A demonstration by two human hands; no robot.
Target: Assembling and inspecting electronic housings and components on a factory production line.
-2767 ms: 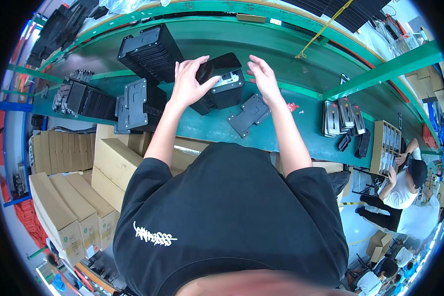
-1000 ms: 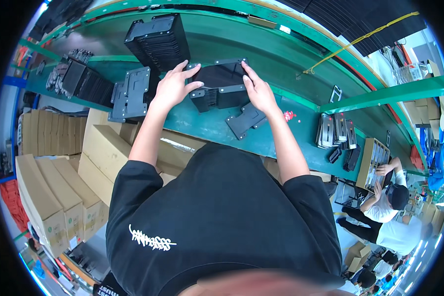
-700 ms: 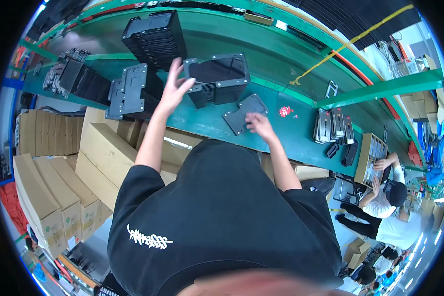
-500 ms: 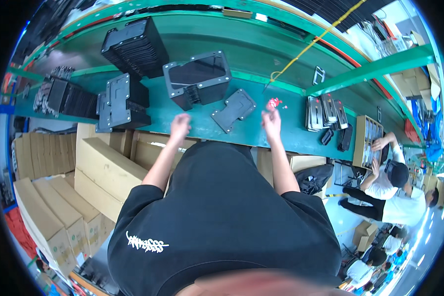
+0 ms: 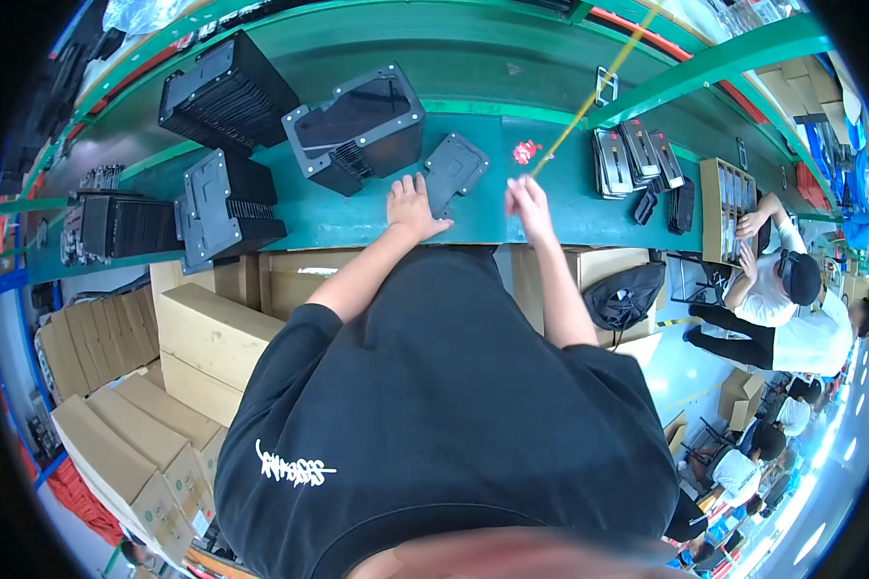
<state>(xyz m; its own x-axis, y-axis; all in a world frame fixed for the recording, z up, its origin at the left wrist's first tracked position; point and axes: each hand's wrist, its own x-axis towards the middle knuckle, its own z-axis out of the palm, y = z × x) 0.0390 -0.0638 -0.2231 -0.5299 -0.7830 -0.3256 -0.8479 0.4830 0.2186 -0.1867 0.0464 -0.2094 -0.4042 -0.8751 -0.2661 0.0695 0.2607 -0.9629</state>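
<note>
My left hand (image 5: 413, 206) lies with its fingers stretched out beside a dark grey notched plate (image 5: 454, 166). Its fingertips are by the plate's left edge; whether they touch it I cannot tell. My right hand (image 5: 528, 203) is closed near the bench's front, with the lower end of a taut yellow cord (image 5: 583, 108) at its fingertips. What hangs on the cord's end is hidden. Small red pieces (image 5: 526, 151) lie just beyond that hand. A tall stack of notched black plates (image 5: 362, 135) stands behind my left hand.
More black plate stacks (image 5: 230, 95) (image 5: 224, 207) stand at the left of the green bench (image 5: 319, 220). Flat metal-edged parts (image 5: 637, 154) lie at the right. A green beam (image 5: 705, 68) slants overhead. Cardboard boxes (image 5: 212, 333) sit below. A person (image 5: 768, 280) works at the far right.
My left hand has moved right and forward to the plate and spread its fingers. The yellow cord, slack before, now runs straight to my right hand. The view has shifted.
</note>
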